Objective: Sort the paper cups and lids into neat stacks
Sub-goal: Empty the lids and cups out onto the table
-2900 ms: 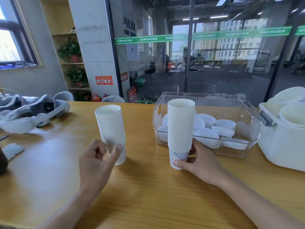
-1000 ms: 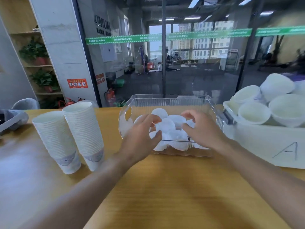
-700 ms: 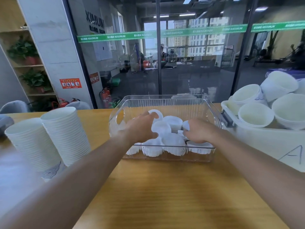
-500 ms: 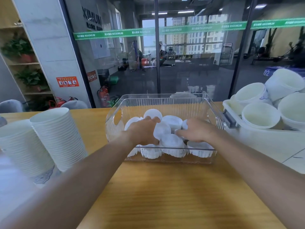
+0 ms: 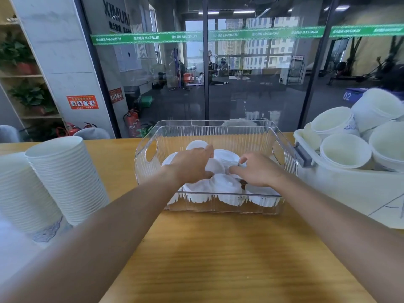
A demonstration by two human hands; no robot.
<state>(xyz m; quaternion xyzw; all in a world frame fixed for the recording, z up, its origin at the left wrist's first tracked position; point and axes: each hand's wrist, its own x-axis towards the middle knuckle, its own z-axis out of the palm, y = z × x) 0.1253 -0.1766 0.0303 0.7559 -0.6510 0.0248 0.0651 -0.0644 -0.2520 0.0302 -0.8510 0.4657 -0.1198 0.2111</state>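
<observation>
A clear plastic bin (image 5: pixel 218 127) stands on the wooden table and holds several loose white lids (image 5: pixel 226 188). Both my hands are inside it. My left hand (image 5: pixel 190 165) curls its fingers round a white lid (image 5: pixel 215 166) in the middle of the pile. Just to the right, my right hand (image 5: pixel 259 172) pinches another lid (image 5: pixel 242 165) between thumb and forefinger; most of that lid is hidden. Two tall stacks of white paper cups (image 5: pixel 67 180) stand side by side at the left, the outer stack (image 5: pixel 19 193) cut by the frame edge.
A white box (image 5: pixel 349 193) at the right, touching the bin's side, is heaped with loose paper cups (image 5: pixel 345 149). Bare wooden table (image 5: pixel 218 259) lies in front of the bin. A glass wall runs behind the table's far edge.
The second cup stack has been set beside the first at the left. Both hands then reached into the bin and closed on lids; they have barely shifted in the last half second.
</observation>
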